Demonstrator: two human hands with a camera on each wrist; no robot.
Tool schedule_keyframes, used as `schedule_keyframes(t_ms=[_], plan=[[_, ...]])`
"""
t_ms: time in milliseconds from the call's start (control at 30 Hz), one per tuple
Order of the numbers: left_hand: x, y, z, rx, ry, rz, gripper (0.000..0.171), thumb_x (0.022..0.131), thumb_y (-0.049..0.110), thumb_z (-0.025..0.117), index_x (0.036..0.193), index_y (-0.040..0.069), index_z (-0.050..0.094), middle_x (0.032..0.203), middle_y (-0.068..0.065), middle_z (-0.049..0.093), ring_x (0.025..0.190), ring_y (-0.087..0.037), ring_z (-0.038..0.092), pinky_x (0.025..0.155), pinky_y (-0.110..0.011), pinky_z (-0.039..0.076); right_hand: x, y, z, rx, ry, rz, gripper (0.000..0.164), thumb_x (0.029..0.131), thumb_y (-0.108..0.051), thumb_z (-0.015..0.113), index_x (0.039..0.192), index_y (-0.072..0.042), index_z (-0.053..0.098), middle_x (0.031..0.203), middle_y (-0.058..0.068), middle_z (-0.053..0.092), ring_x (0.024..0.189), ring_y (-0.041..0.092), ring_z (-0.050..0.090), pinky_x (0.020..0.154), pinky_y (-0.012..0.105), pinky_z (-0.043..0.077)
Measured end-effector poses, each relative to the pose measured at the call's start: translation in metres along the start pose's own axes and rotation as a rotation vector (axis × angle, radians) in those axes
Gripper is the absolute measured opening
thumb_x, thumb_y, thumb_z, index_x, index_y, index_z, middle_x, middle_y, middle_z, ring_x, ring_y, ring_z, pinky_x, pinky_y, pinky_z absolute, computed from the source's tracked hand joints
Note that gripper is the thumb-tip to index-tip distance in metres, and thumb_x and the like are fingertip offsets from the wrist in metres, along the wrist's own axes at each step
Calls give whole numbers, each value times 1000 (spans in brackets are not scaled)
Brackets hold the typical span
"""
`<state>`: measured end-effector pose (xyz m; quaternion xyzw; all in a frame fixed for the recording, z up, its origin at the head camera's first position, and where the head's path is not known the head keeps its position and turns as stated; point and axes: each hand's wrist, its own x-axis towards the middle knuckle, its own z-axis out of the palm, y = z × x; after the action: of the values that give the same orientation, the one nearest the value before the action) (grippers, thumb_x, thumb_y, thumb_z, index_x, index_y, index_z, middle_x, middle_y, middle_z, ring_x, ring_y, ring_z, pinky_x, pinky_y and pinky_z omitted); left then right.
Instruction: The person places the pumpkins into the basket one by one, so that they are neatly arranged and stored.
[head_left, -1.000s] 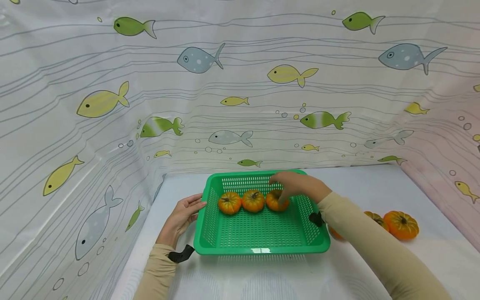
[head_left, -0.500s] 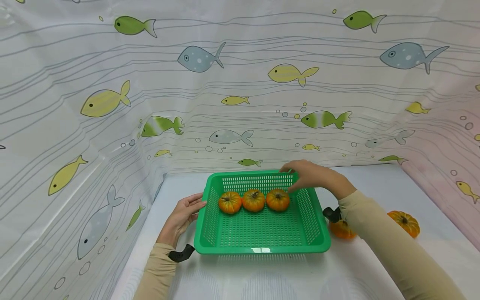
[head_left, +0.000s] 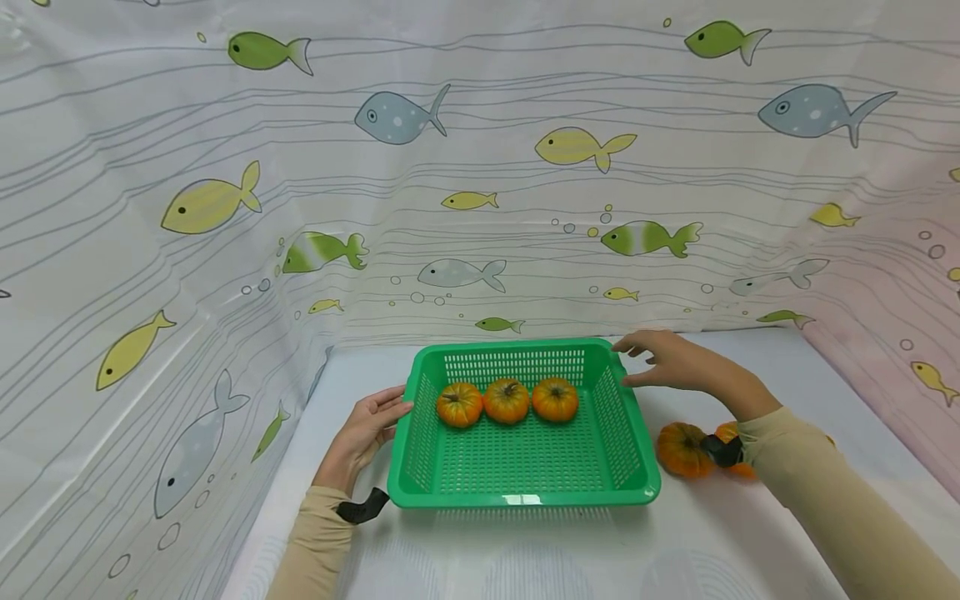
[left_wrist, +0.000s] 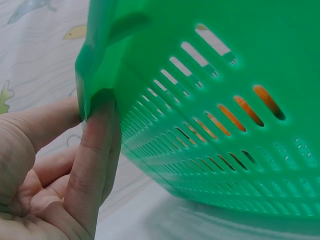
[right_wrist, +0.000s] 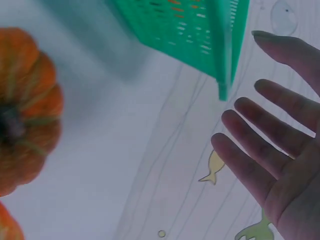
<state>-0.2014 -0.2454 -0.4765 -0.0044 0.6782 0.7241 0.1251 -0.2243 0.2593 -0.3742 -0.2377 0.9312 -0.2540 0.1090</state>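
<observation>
A green plastic basket with slotted walls sits on the table. Three small orange pumpkins lie in a row along its back half. At the basket's left side, my left hand pinches the rim; in the left wrist view the thumb and fingers meet the rim from either side. My right hand hovers at the basket's back right corner, fingers spread and holding nothing, as the right wrist view also shows. Below it on the table lies a loose pumpkin, with another pumpkin beside it, partly hidden by my wrist.
A white curtain printed with fish rises behind and on both sides of the white table. A black wrist mount juts from my right sleeve, and a similar black mount from my left.
My right hand has let go of the rightmost pumpkin in the basket, lifted away and moved right past the basket's right rim. The left hand has stayed at the left rim.
</observation>
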Motion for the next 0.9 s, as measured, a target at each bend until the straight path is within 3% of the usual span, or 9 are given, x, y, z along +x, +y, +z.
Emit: schedule_keyframes(t_ms=[467, 767, 900], plan=[[-1, -1, -2, 3, -21, 3, 61, 102, 7, 64, 154, -9, 38, 107, 12, 75, 91, -3, 74, 74, -20, 63, -39, 32, 18, 4, 9, 16, 65, 88, -38, 83, 138, -2, 61, 137, 19, 64, 125, 43, 59, 99, 59, 58], [0, -1, -2, 0, -30, -7, 62, 102, 9, 65, 155, -9, 37, 107, 11, 75, 91, -2, 74, 75, -19, 63, -69, 49, 37, 36, -27, 118, 75, 83, -39, 87, 142, -3, 58, 141, 26, 58, 124, 51, 58, 94, 63, 58], [1, 0, -2, 2, -29, 0, 61, 102, 8, 64, 155, -8, 37, 108, 11, 75, 92, -3, 74, 76, -20, 63, -80, 56, 41, 40, -19, 120, 79, 81, -40, 88, 142, 0, 57, 141, 27, 58, 124, 52, 58, 95, 63, 58]])
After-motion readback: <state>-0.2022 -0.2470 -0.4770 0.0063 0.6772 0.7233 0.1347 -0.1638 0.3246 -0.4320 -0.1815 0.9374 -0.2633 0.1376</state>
